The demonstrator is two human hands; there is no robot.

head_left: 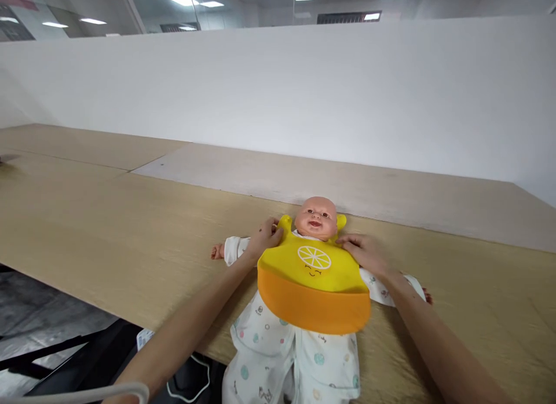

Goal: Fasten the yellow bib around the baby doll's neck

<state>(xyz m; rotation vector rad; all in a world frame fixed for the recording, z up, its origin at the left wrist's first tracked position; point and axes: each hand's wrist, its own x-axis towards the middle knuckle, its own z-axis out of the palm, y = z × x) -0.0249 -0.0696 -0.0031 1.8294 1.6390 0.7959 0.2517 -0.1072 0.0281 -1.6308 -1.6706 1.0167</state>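
Note:
A baby doll (315, 216) in a white printed romper lies on its back on the wooden table (108, 236), head away from me. A yellow silicone bib (313, 279) with an orange crumb pocket and a lemon-slice face covers its chest. My left hand (263, 237) is closed on the bib's left neck strap beside the doll's shoulder. My right hand (364, 251) lies on the bib's right upper edge, fingers bent over the doll's other shoulder.
A white partition wall (304, 85) runs along the back of the table. A paler board (269, 175) lies behind the doll's head. A white cable (78, 394) and dark floor show below the table's front left edge.

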